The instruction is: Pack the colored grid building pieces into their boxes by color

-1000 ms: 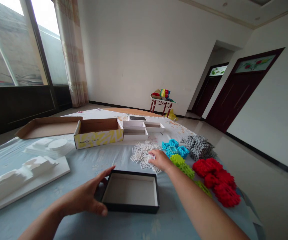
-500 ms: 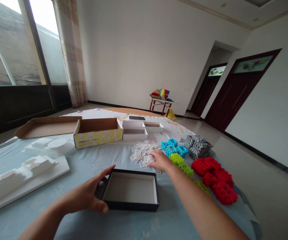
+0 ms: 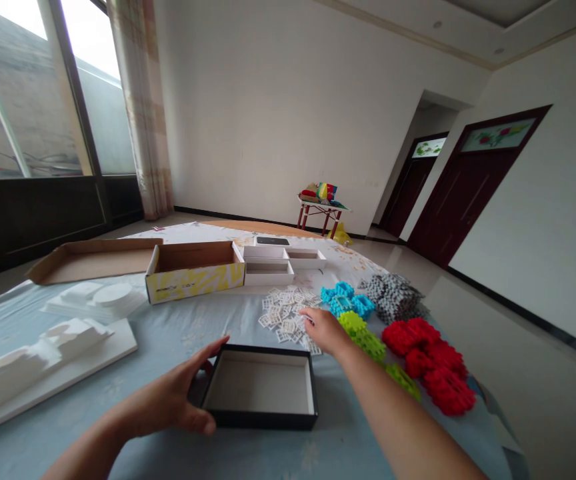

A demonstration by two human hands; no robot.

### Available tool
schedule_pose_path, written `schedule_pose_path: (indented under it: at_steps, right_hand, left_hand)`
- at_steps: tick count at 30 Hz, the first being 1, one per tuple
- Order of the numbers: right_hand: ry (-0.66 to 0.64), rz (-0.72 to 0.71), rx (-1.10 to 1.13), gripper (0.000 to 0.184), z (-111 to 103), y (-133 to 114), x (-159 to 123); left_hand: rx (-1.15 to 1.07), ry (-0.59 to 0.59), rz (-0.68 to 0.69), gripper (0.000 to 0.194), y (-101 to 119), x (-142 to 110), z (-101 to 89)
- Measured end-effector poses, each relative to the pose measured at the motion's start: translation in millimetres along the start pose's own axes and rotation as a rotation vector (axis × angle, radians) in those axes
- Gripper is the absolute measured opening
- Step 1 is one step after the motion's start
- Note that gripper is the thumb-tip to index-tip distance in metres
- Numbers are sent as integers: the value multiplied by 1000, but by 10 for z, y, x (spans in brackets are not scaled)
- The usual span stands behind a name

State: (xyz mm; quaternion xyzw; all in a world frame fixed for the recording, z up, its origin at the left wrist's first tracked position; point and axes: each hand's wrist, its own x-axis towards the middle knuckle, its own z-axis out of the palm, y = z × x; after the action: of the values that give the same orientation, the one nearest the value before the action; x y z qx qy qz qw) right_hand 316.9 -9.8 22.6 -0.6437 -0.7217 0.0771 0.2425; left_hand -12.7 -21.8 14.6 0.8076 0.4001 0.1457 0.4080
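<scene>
left hand clamped on black tray side; right hand, open, laid on white lattice pieces beyond tray; scattering risked if brushed

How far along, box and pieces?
Done: yellow box open, white foam out beside it. In hand: left hand at the edge of the empty black tray, right hand on the white pieces. Left: blue pieces, green pieces, red pieces and gray pieces sit loose in piles, none in the tray.
</scene>
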Motion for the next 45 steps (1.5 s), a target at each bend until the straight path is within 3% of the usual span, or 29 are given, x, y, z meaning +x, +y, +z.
schedule_pose_path:
  at_steps: [7, 14, 18, 24, 30, 33, 37, 41, 45]
  right_hand:
    - [76, 28, 187, 27, -16, 8, -80]
    - [166, 34, 401, 25, -99, -158, -224]
    - [71, -30, 507, 28, -139, -336, -342]
    - [-171, -194, 432, 30, -75, -778, -461]
    - [-217, -314, 331, 38, 63, -1094, -410]
    - [-93, -289, 279, 34, -6, -1024, -351]
    - [4, -169, 208, 30, -101, -698, -183]
    - [-44, 18, -27, 30, -55, -352, 31]
    - [-108, 58, -94, 31, 65, -206, 139]
  left_hand:
    - [-14, 7, 1, 106, 40, -1, -3]
    - [-19, 15, -8, 106, 99, -1, 27]
    - [-15, 24, 9, 105, 101, 2, 40]
    - [-39, 5, 13, 105, 94, 15, 50]
    - [-107, -15, 11, 107, 13, 30, 73]
    - [-86, -17, 0, 106, 24, 25, 67]
    - [-68, -6, 5, 106, 63, 20, 57]
    - [-57, 3, 7, 109, 70, 16, 50]
    - [-54, -12, 48, 110, 33, 9, 22]
